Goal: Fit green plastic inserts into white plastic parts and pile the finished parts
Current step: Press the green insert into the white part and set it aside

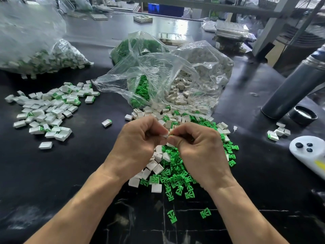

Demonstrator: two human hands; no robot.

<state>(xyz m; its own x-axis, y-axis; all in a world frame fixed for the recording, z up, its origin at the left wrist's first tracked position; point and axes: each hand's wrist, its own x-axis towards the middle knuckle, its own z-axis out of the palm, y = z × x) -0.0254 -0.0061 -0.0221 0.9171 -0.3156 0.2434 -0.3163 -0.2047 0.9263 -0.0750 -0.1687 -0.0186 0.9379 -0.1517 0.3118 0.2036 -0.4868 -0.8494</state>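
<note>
At far left on the black table (73,173) lies the pile of finished parts (47,110), white with green showing. Toward centre, the left hand (139,143) pinches a small white part (165,135) between curled fingers. Touching it fingertip to fingertip, the right hand (198,145) has its fingers curled; what it grips is hidden. Beneath both hands lie loose green inserts (177,178) and white parts (154,166). Behind them, open plastic bags (158,67) spill more of each.
</note>
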